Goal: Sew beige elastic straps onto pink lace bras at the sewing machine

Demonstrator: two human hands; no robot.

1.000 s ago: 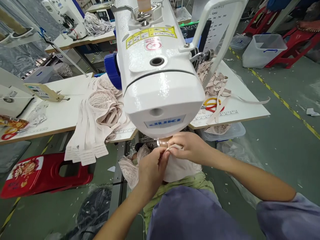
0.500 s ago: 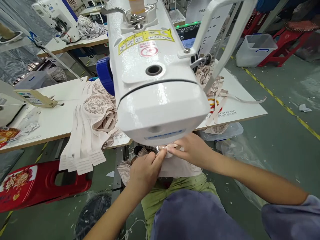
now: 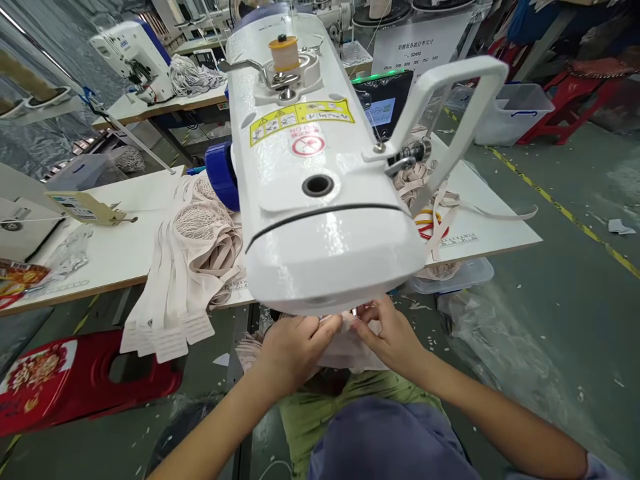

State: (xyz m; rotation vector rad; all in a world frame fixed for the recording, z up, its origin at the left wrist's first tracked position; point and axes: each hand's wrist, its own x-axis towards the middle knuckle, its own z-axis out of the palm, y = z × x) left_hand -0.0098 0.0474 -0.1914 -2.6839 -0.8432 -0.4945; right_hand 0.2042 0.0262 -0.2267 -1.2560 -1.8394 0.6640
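A white sewing machine (image 3: 335, 260) fills the middle, its head hiding the needle area. Just below its front edge, my left hand (image 3: 295, 347) pinches a piece of pale pink fabric (image 3: 350, 350) between thumb and fingers. My right hand (image 3: 387, 333) grips the same fabric close by on the right, fingers curled. Part of the cloth hangs down over my lap. A small shiny metal part shows between the hands; what it belongs to is unclear.
Pale pink lace-cupped bra pieces (image 3: 195, 260) are heaped on the table to the left. Loose straps (image 3: 440, 193) lie on the right. A red stool (image 3: 90, 380) stands at lower left, a clear plastic bin (image 3: 513, 113) at upper right. A thread spool (image 3: 284, 53) tops the machine.
The view has tilted, so the machine sits lower in the picture. My right hand has drawn back a little from under the machine head and shifted right, still holding the fabric.
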